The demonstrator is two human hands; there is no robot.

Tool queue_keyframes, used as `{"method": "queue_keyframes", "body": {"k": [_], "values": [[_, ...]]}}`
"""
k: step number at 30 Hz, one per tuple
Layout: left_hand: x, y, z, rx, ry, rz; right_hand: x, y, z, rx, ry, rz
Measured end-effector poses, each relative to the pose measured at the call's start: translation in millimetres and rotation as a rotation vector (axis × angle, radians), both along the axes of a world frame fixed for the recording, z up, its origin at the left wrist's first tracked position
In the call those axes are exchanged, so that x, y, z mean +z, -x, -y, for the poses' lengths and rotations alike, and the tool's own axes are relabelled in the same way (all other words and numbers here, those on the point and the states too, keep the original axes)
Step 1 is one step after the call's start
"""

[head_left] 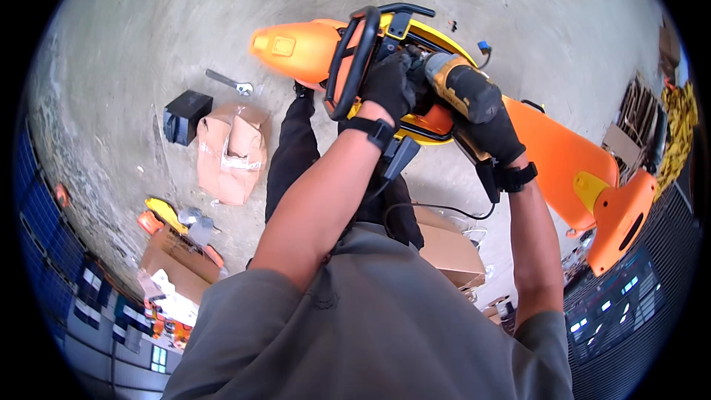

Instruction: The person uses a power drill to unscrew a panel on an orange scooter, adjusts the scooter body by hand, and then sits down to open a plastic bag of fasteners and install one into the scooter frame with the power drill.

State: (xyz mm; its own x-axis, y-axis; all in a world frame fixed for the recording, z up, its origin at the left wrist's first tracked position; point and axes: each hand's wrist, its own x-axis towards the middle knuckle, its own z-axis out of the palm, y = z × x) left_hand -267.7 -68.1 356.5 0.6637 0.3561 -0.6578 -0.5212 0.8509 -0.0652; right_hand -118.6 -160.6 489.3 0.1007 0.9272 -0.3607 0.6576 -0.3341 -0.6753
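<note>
My right hand (pixel 495 135), in a black glove, grips a yellow-and-black cordless drill (pixel 461 83). The drill's front end points left into the open middle of an orange and yellow machine (pixel 552 148) with a long body. Close to that end is my gloved left hand (pixel 389 83), its fingers curled down among the black parts; what they hold is hidden. A black looped handle (pixel 363 63) rises just left of this hand. Beyond it the machine's orange nose (pixel 300 50) reaches left. The black straps on both wrists carry small dark boxes, and a cable hangs below.
On the floor to the left lie an adjustable wrench (pixel 229 81), a black box-shaped block (pixel 187 116) and a crumpled cardboard box (pixel 233 152). An open carton (pixel 178 263) stands lower left. Another carton (pixel 448 248) is by my legs. A blue-tipped cable (pixel 484 47) lies beyond the machine.
</note>
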Motion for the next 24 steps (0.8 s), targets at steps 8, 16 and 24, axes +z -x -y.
{"method": "queue_keyframes", "body": {"k": [8,16,24], "values": [[-81,-23,11,-0.319,-0.965,-0.75,-26,-15,-39,-0.077,0.271,-0.054],[-96,-19,11,-0.478,-1.017,-0.834,-44,-22,-49,-0.045,0.19,-0.085],[5,-15,-39,-0.888,-0.862,-0.925,-39,-32,-57,-0.152,0.458,-0.144]]}}
